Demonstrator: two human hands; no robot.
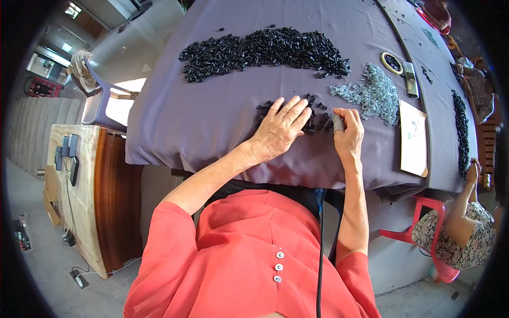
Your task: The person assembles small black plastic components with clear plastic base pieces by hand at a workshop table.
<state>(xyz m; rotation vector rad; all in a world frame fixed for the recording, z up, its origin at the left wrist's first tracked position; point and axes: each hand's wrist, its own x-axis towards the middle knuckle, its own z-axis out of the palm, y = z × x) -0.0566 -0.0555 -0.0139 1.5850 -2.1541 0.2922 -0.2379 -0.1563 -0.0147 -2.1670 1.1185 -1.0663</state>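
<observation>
L hand [283, 125] is lying palm-down, fairly flat, fingers extending fwd w/ narrow gaps, covering & touching part of a small pile of black parts [324, 121]. R hand [350, 133] is curling narrow, fingers bending in twd thumb, just beside the pile's R end. Grey bit [338, 123] is showing at its thumb side; can't tell if R hand is gripping it or wearing it, nor if any part is sitting in the grip.

Black parts are looking glossy, short & chunky, all about alike; detail too small to tell. They're lying loose on the purple-grey cloth [196, 119], nr the table's close edge, peeking out L of L hand & filling the gap betw. hands. Single parts are pointing every which way; pile's long axis is running roughly L–R.

Bigger black heap [265, 50] is lying beyond, also stretching L–R, bowing a bit. Clear bluish pieces [375, 94] are spreading fwd-R of R hand, w/ a pale card [413, 139] lying just R of them.
</observation>
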